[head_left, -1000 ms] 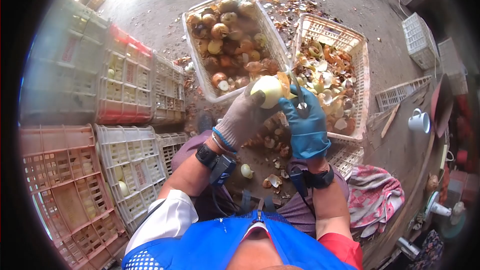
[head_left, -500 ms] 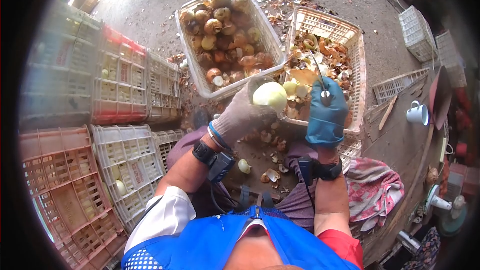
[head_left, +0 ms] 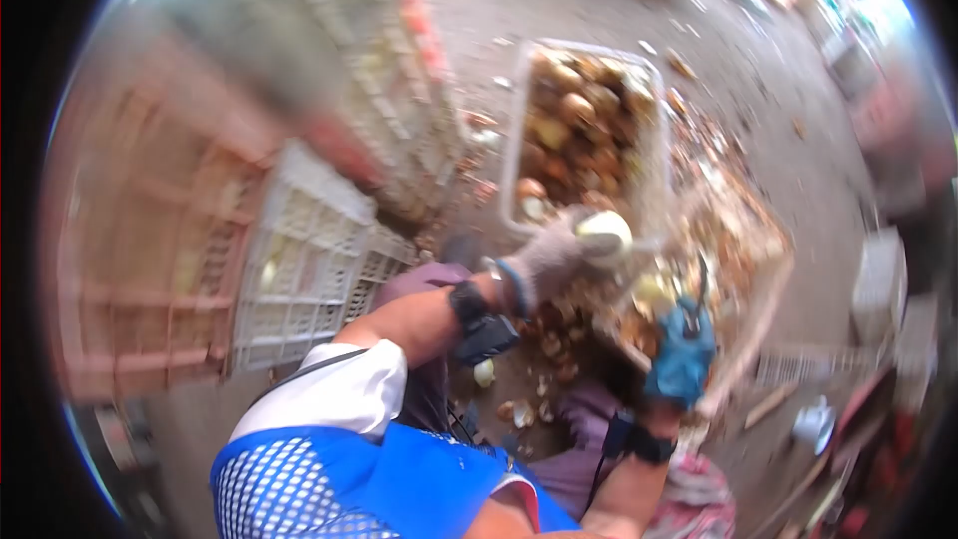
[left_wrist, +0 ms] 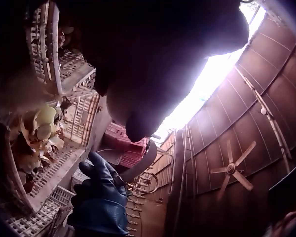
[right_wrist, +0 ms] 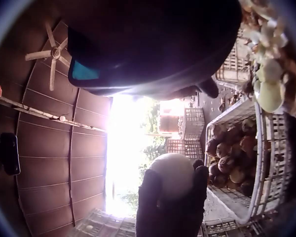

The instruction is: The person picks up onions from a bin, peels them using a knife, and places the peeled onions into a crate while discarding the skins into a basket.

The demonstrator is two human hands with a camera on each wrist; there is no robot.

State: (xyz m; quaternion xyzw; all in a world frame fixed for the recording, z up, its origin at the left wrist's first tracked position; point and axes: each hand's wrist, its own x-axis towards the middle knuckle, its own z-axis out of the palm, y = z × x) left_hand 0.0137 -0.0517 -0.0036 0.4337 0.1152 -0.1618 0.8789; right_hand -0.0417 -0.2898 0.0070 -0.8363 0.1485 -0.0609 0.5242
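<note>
In the head view my left hand (head_left: 559, 255), in a knitted glove, grips a pale peeled onion (head_left: 607, 230) near the front end of the onion crate (head_left: 517, 155). The same onion (right_wrist: 172, 173) shows between gloved fingers in the right wrist view. My right hand (head_left: 684, 351), in a blue rubber glove, holds a small knife (head_left: 703, 281) over the crate of peelings (head_left: 776, 274), its blade pointing away from me. In the left wrist view the blue-gloved hand (left_wrist: 101, 197) has its fingers bent, and the left hand itself is a dark shape.
Stacked crates (head_left: 299, 250) stand close on my left, with pale onions inside some. Skins and a loose onion (head_left: 484, 372) lie on the floor between my legs. A light blue mug (head_left: 816, 424) and a pink-and-white cloth (head_left: 704, 499) are at the right.
The knife has come away from the onion, and a strip of skin has left it. My hands have moved apart. The head view has swung left and is now blurred.
</note>
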